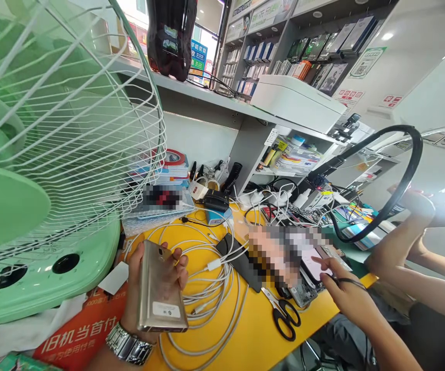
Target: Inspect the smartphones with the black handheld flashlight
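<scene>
My left hand [182, 268], with a metal watch [127, 344] at its wrist, is wrapped round a gold phone [158, 293]. The phone's back faces me, and a white label is stuck near its lower end. My right hand [336, 283] has its index finger stretched out over the lit screen of another phone [310, 264], which lies on the yellow table [245, 330]. Whether the fingertip touches the screen I cannot tell. A thin black band [352, 281] crosses that hand near the wrist. Between the hands lie black-handled scissors [284, 317] and a dark phone [241, 263].
A green fan [10, 196] fills the left side. Loops of white cable [207, 288] cover the middle of the table. A black bent arm [415, 149] arches over the right side. Beyond it are another person's arms [411, 252]. A dark bottle [170, 41] and a white printer [295, 100] stand on the shelf.
</scene>
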### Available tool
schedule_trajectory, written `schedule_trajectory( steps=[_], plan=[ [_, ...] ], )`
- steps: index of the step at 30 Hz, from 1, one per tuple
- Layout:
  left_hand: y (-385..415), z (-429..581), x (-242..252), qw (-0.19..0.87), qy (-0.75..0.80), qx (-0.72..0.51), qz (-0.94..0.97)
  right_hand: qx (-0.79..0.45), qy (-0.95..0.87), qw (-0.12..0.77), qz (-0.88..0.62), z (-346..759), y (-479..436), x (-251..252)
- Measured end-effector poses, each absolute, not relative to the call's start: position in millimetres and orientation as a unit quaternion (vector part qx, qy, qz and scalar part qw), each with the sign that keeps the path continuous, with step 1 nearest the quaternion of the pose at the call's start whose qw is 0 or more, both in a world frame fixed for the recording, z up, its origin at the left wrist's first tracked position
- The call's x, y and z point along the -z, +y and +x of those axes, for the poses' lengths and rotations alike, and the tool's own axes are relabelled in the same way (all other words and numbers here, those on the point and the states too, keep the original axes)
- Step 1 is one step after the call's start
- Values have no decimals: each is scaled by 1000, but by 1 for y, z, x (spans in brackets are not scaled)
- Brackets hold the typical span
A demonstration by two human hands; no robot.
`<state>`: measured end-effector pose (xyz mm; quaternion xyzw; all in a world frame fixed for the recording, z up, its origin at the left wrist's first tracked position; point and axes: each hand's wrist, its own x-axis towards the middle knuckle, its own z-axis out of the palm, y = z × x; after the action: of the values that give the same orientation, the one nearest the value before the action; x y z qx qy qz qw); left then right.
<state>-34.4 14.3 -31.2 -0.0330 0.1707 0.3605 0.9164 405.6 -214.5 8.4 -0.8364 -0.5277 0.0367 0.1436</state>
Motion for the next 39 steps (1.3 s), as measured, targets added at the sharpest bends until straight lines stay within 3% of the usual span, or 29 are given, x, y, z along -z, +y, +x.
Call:
schedule_trajectory(
  steps=[39],
  plan=[
    [8, -28, 24, 894, 207, -394, -52, -15, -535, 115, -837, 409, -216, -3]
  ],
)
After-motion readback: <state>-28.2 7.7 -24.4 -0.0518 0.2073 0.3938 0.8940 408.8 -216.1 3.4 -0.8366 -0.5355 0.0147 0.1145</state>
